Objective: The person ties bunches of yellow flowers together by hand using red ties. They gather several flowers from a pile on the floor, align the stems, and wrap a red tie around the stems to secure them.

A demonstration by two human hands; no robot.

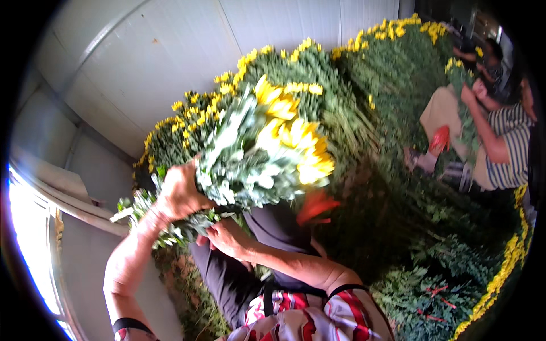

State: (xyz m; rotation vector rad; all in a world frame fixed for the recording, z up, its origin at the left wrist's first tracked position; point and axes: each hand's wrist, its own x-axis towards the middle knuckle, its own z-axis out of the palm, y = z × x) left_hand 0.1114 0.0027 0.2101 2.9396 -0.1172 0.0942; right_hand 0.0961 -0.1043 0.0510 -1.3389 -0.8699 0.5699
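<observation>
A thick bunch of yellow chrysanthemums lies across my lap, its blooms toward the upper right and its leafy stem ends toward the lower left. My left hand is closed around the stems from above. Lower down, my right hand grips the underside of the same stems, its fingers partly covered by leaves. Just below the blooms shows a blurred red strip; whether it touches the bunch I cannot tell.
Piled cut chrysanthemums line the pale panel wall. A co-worker in a striped shirt sits at the right holding stems, with another person beyond. Red strips lie on greenery at the lower right, beside a row of yellow blooms.
</observation>
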